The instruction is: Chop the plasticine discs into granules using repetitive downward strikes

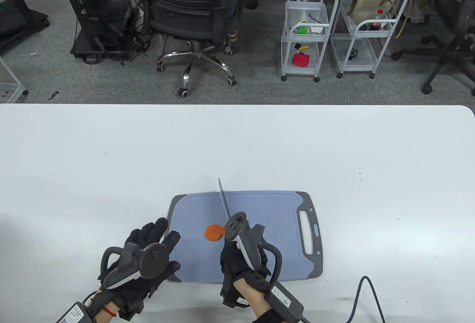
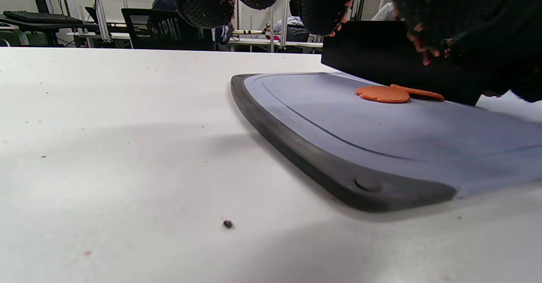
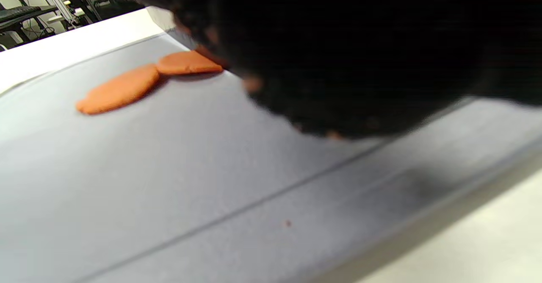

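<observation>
Two flat orange plasticine discs [image 1: 213, 232] lie side by side on a blue-grey cutting board [image 1: 267, 204]; they also show in the left wrist view [image 2: 383, 94] and the right wrist view [image 3: 120, 89]. My right hand [image 1: 237, 260] grips a knife, its blade [image 1: 224, 198] pointing away from me just right of the discs. Its handle is hidden under the hand. My left hand [image 1: 148, 248] rests at the board's left edge with fingers spread, holding nothing.
The board has a dark rim [image 2: 322, 164] and a handle slot [image 1: 310, 226] on its right. A white table [image 1: 111, 159] surrounds it. A black cable [image 1: 362, 293] lies at the front right. Chairs and carts stand beyond the table.
</observation>
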The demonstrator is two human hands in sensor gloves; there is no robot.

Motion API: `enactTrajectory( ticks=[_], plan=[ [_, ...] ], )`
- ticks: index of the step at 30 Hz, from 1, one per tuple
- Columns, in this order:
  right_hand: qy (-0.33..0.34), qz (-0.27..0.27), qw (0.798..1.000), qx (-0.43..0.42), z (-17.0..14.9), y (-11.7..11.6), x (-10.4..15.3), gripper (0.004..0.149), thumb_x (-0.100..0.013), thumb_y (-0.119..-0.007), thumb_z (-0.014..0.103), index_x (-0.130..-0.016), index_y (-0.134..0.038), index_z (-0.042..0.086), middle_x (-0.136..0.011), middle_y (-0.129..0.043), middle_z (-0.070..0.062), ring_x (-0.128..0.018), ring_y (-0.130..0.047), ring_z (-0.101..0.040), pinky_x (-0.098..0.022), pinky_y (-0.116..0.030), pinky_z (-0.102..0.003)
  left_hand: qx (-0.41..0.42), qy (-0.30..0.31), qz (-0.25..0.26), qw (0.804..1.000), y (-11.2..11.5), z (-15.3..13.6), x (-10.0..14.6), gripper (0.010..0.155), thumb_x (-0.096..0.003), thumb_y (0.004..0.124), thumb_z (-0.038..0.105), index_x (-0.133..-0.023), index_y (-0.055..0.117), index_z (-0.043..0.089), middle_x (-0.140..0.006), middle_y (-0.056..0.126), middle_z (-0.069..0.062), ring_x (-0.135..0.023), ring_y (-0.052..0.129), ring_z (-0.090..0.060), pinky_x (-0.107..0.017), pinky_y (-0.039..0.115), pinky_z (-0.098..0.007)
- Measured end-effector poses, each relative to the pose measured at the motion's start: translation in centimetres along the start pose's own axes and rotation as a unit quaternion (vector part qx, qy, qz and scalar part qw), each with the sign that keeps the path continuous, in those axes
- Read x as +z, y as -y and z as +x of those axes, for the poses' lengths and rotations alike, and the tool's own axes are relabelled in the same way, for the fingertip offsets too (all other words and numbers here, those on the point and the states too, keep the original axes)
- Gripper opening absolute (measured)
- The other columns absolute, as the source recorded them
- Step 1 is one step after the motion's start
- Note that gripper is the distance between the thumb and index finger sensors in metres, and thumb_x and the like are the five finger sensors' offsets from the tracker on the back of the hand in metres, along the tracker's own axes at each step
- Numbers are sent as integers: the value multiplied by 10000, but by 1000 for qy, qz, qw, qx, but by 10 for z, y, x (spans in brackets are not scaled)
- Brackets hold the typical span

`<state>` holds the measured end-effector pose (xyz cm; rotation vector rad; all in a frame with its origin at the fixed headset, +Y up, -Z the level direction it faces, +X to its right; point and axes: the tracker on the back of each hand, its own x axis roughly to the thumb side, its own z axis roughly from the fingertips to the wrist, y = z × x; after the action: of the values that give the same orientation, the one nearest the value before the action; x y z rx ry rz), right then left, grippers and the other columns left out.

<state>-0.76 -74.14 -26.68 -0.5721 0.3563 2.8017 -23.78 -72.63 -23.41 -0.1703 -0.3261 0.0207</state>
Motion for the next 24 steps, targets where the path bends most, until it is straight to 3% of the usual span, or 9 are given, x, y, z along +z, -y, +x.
enactTrajectory(
  ticks=[5, 7, 14, 19, 22, 24],
  plan=[
    [0, 58, 998, -15, 9, 11, -28, 495, -518, -717, 488, -805, -774, 90, -435, -976, -7, -22, -1093, -142, -104, -949, -419, -3, 7, -8, 1000, 2, 3, 0, 771, -362, 647, 631, -1069, 577, 332, -1237, 391, -144, -1083, 583, -460, -752, 482, -657],
    [-5, 91, 995, -45, 3, 20, -24, 496, -525, -714, 483, -810, -784, 83, -445, -979, -24, -28, -1091, -152, -106, -944, -423, -2, 9, -2, 1000, 1, 4, 2, 770, -362, 647, 632, -1069, 578, 335, -1238, 391, -143, -1084, 585, -458, -753, 483, -657],
    [8, 29, 999, -34, -2, 30, -12, 498, -525, -720, 484, -809, -793, 82, -442, -983, -32, -27, -1091, -156, -106, -940, -426, 0, 6, -4, 1000, 0, 2, 1, 771, -363, 648, 631, -1070, 577, 331, -1239, 388, -143, -1083, 583, -461, -753, 480, -658],
    [4, 32, 999, -2, 2, 10, -17, 498, -518, -718, 486, -807, -777, 85, -435, -977, -17, -22, -1091, -151, -101, -944, -424, -3, 8, -11, 1000, 1, 3, 1, 771, -363, 647, 631, -1070, 577, 331, -1238, 389, -144, -1084, 583, -460, -753, 481, -658],
    [2, 61, 998, -9, -4, 7, -16, 506, -518, -724, 485, -799, -755, 66, -417, -970, -12, -12, -1094, -162, -99, -941, -438, -4, 8, -14, 1000, 1, 3, 1, 771, -363, 647, 632, -1071, 575, 334, -1239, 389, -144, -1085, 582, -460, -753, 479, -659],
    [13, 43, 999, 20, -8, 5, -6, 507, -516, -726, 483, -794, -751, 60, -414, -968, -13, -8, -1095, -166, -95, -940, -443, -5, 8, -19, 1000, 2, 3, 0, 773, -363, 647, 632, -1072, 575, 331, -1239, 388, -144, -1084, 580, -463, -753, 478, -660]
  ],
)
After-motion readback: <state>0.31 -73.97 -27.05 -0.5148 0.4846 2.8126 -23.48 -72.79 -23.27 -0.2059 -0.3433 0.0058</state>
